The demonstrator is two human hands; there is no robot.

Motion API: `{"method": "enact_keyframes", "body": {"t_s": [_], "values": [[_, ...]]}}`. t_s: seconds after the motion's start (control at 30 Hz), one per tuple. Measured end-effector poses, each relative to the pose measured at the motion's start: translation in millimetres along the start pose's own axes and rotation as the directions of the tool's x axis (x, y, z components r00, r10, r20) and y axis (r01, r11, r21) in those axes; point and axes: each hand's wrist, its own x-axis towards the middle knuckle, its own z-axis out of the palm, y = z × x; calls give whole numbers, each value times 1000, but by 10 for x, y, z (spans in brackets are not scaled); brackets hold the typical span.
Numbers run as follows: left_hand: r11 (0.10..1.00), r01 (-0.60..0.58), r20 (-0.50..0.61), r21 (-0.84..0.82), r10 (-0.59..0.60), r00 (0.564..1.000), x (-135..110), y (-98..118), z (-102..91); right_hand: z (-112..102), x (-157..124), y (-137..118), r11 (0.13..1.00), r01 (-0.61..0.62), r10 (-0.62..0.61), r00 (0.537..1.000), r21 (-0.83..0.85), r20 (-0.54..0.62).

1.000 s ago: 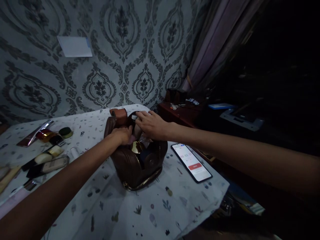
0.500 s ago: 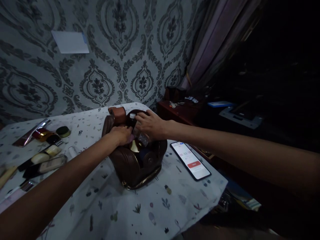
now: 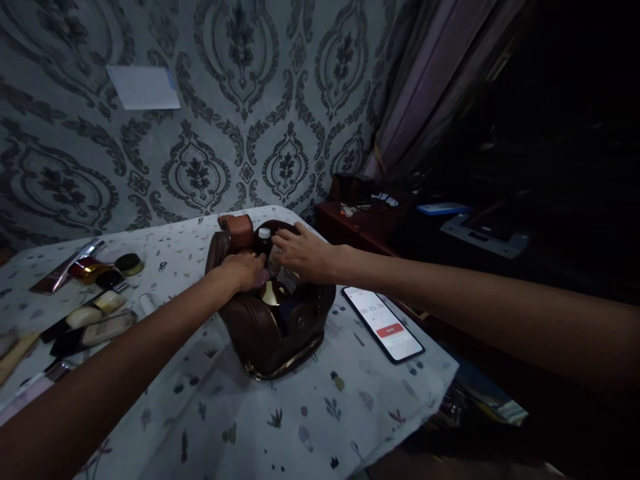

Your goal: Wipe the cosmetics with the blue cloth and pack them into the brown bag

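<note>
A brown leather handbag [image 3: 250,337] stands unzipped on the table, with both hands at its mouth. My left hand [image 3: 244,272] reaches over the bag's left rim, its fingers closed and their tips partly hidden; what they hold, if anything, cannot be seen. Curled fingers of my right hand [image 3: 304,253] grip a clear container with a glittery silver end [image 3: 287,279], tilted in the opening. Just behind the fingers a dark bottle with a white cap [image 3: 265,233] stands in the bag. A shiny gold round item [image 3: 273,293] lies inside, below the glittery end.
The patterned white tablecloth [image 3: 270,427] covers the table. A lit phone [image 3: 384,325] with a running timer lies right of the bag. At left lie several cosmetics, among them a tube [image 3: 65,267], a round dark-lidded jar [image 3: 129,264] and a foundation bottle [image 3: 107,328].
My right hand and the glittery-ended container have barely shifted in the bag's mouth. The left hand stays in place. The whole view has moved very slightly.
</note>
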Motion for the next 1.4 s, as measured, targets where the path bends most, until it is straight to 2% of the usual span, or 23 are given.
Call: {"method": "enact_keyframes", "body": {"t_s": [0.33, 0.4, 0.47, 0.6, 0.73, 0.83, 0.9, 1.03, 1.2, 1.4], "values": [[999, 29, 23, -32, -29, 999, 76, -56, -2, -69, -43, 28, 999, -15, 14, 1000, 31, 28], [999, 41, 26, -36, -40, 999, 69, -51, -8, -59, -32, 27, 999, -25, 25, 1000, 36, -4], [998, 45, 26, -43, -44, 999, 75, -51, -3, -40, 6, 25, 998, -43, 46, 995, 35, -85], [998, 40, 27, -47, -39, 999, 119, -64, 27, 56, 171, 43, 1000, -4, 2, 970, -10, -242], [998, 47, 43, -47, -45, 998, 145, -76, 46, 246, 357, 83, 997, 61, -69, 975, -47, -209], [997, 42, 40, -58, -40, 998, 137, -83, 48, 368, 417, 90, 998, 48, -53, 984, -34, -169], [997, 47, 39, -68, -44, 998, 136, -92, 45, 395, 413, 83, 999, 33, -34, 982, -10, -184], [994, 70, 54, -90, -65, 996, 170, -111, 31, 307, 378, 63, 1000, 8, -5, 977, 17, -213], [993, 75, 52, -88, -70, 996, 206, -124, 38, 133, 454, 53, 996, -84, 86, 972, 18, -219], [996, 62, 44, -65, -59, 997, 160, -108, 39, 104, 531, 47, 995, -103, 101, 982, -8, -158]]}}
